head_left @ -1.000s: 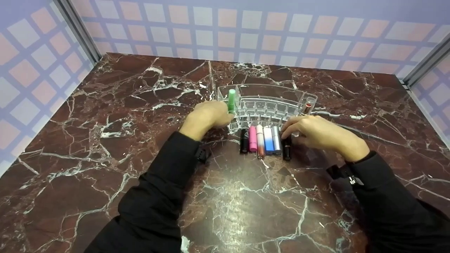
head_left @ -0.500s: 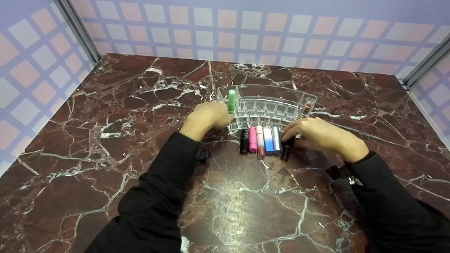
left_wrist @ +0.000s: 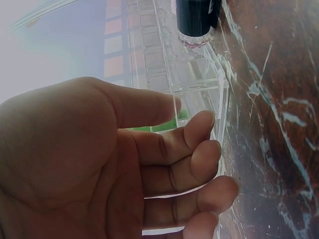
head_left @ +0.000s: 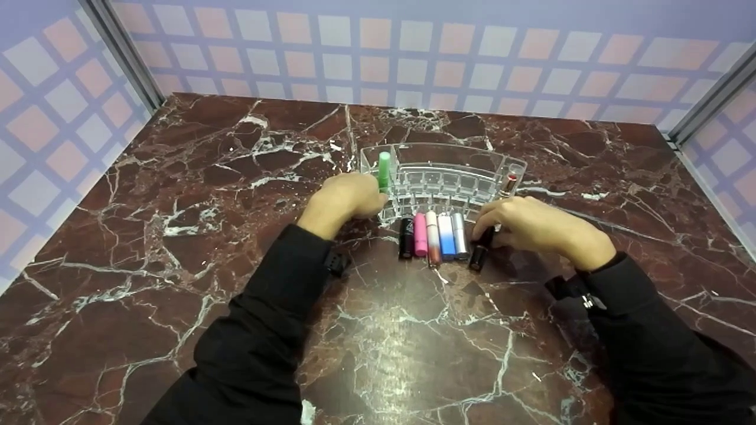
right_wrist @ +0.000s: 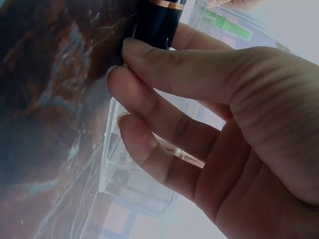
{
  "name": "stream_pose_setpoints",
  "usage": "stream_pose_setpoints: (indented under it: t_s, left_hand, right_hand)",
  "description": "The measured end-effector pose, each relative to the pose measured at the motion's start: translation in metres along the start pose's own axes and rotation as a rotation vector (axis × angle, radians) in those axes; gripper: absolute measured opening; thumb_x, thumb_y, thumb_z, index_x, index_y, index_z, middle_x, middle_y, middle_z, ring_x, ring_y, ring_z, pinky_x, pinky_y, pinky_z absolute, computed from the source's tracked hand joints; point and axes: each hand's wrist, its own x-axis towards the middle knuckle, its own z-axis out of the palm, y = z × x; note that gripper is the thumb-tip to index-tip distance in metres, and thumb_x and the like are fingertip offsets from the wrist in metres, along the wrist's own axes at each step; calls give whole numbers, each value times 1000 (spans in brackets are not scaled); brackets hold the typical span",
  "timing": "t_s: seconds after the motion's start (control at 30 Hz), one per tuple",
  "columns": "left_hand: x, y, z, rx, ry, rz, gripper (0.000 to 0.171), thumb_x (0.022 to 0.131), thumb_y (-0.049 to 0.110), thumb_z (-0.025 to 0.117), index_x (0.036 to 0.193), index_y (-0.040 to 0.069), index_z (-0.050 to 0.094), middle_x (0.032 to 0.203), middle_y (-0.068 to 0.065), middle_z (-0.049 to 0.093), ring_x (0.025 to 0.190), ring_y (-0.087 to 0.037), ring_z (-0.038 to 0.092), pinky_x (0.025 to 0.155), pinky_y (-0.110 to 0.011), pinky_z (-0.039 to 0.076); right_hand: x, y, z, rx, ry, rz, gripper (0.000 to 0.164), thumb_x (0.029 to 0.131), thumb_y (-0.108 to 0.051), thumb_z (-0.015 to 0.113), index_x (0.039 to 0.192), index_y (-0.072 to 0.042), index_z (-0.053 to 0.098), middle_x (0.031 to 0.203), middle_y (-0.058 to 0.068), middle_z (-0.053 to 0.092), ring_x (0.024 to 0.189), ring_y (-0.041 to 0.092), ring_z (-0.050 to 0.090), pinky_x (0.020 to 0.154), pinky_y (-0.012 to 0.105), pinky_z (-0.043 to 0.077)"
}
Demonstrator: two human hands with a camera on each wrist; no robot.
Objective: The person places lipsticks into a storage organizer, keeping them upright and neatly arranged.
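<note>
My right hand (head_left: pixel 525 227) pinches a black lipstick tube (head_left: pixel 481 251) at the right end of a row of tubes, tilted, with a gold band showing in the right wrist view. My left hand (head_left: pixel 348 195) rests at the left end of a clear curved cosmetics organizer (head_left: pixel 449 152), fingers loosely bent and pointing down by its side wall. In the left wrist view, the left fingers (left_wrist: pixel 199 159) are spread a little, with nothing seen between thumb and fingers. A green tube (head_left: pixel 384 171) stands upright in the organizer's left compartment, and a red-tipped lipstick (head_left: pixel 510 182) in its right one.
Before the organizer lie a black tube (head_left: pixel 406 237), a pink one (head_left: pixel 420 234), a pale one with a brown-red end (head_left: pixel 433 239), a white-and-blue one (head_left: pixel 447 236) and a silver one (head_left: pixel 459 236). Tiled-pattern walls (head_left: pixel 413 47) enclose the marbled table (head_left: pixel 236 177).
The black lipstick tube in my right hand has swung from nearly straight to tilted, its near end shifting left. My left hand stays at the organizer's end. The head view has shifted slightly.
</note>
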Motion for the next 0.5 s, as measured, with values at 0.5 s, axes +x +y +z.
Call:
stream_pose_setpoints:
  t_s: [0.5]
  left_hand:
    - [-3,8,-2,73,27,35,40,110,40,41,98,9,64,112,-15,66,90,-25,59,84,-41,54]
  right_hand:
    - [-5,0,-10,-24,108,-45,35,80,5,82,110,-14,78,107,0,72,94,21,71,86,45,58]
